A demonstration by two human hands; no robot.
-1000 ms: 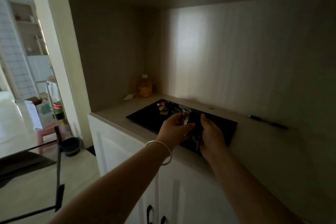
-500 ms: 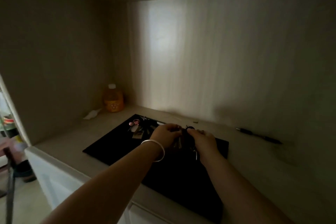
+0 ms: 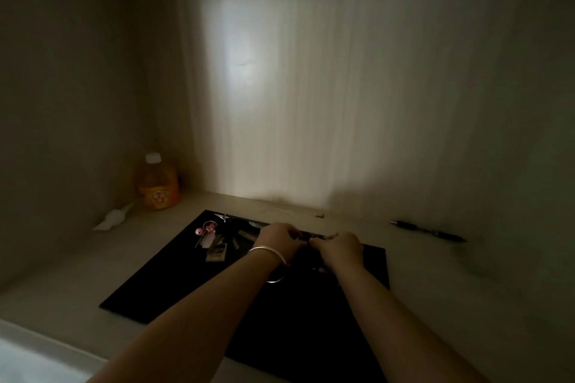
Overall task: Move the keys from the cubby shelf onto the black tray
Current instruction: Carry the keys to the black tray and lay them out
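Left of our grip, a bunch of flat metal keys (image 3: 214, 242) with pink charms already lay on the matte black tray (image 3: 174, 286). Our left hand (image 3: 278, 242) and right hand (image 3: 340, 247) pinched 1 dark bunch between them, low over the tray, likely to set it down.

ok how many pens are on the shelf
1. The pen lies flat on the shelf to the right of the tray, near the back wall. The scene is dim and the arms cover part of the tray, so another may be hidden.
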